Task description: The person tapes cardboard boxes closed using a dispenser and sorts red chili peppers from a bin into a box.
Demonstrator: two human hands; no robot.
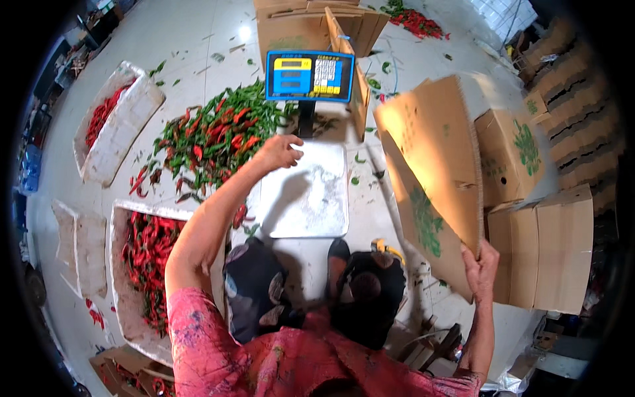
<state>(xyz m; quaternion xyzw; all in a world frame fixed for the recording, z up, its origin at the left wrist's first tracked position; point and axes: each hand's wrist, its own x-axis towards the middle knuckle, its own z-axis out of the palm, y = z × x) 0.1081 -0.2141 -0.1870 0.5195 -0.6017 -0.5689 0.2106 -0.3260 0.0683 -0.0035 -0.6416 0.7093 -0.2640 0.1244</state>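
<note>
My right hand (481, 266) grips the lower edge of a partly unfolded cardboard box (441, 152) with green print, which stands tilted at my right. Above the far left part of a scale's metal platform (311, 198), my left hand (280, 153) is held out, fingers loosely bent and apart, with nothing in them. The scale's blue and yellow display (309, 76) rises on a post behind the platform. Left of the platform lies a heap of red chili peppers (228, 126) among green ones. Next to my left arm is a white foam box (120, 264) of red chili peppers (151, 255).
Another foam box (126, 142) with red peppers lies farther left. Cardboard boxes (291, 33) stand behind the scale. More boxes (549, 245) stand on the right, beside stacked flat cardboard (582, 99). A yellow tape dispenser (387, 247) is by my right knee. Stray peppers and leaves dot the floor.
</note>
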